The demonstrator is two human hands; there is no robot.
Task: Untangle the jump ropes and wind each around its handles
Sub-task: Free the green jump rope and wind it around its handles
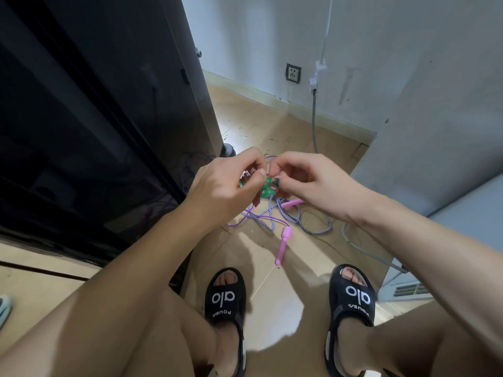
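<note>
Head view: we pinch the knot with left hand (226, 186) and right hand (304, 178); tease loops loose gently above the tangled ropes (285, 216) at 6 o'clock.

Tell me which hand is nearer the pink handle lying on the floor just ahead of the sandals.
Right, narrowly. The right hand is above and slightly right of the pink handle; the left hand is above it and further off to the left. Neither touches it; both pinch rope up at the tangle.

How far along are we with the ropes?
Done: nothing wound yet. In hand: left hand and right hand pinch a dark rope end above the pile. Left: striped rope and purple cord lie crossed on the floor, pink handles loose.
</note>
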